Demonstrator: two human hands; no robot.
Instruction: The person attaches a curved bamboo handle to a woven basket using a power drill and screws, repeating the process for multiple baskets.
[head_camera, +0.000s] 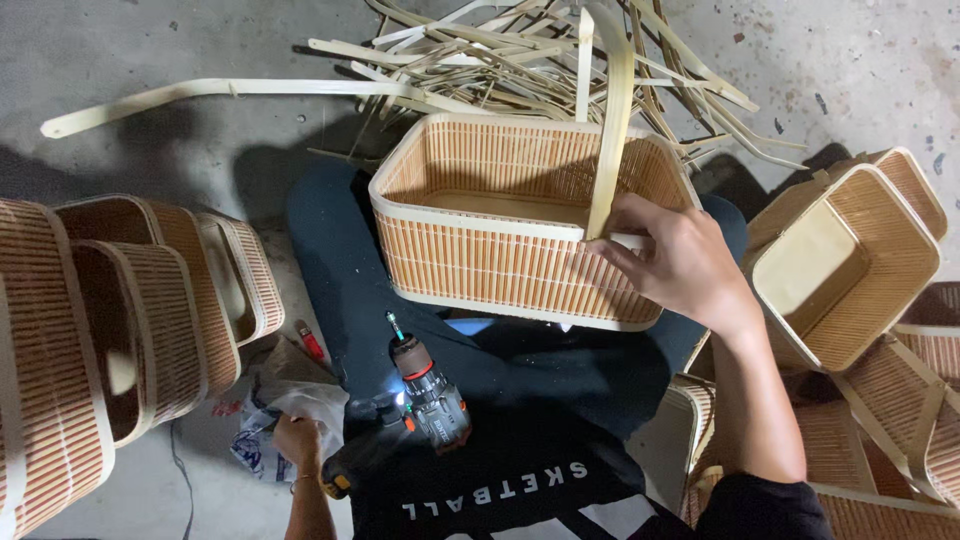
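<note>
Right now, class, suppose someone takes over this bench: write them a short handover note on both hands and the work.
Right hand: pinching a bamboo handle strip against the near rim of the woven basket on the lap.
Left hand: low by a plastic bag, beside the cordless drill, not clearly gripping anything.
Done: strip placed across the basket.
Left: no fastening visible at this end; loose strips lie beyond.

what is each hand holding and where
Right hand pinches the bamboo handle strip against the basket rim. Left hand reaches into a plastic bag.
</note>
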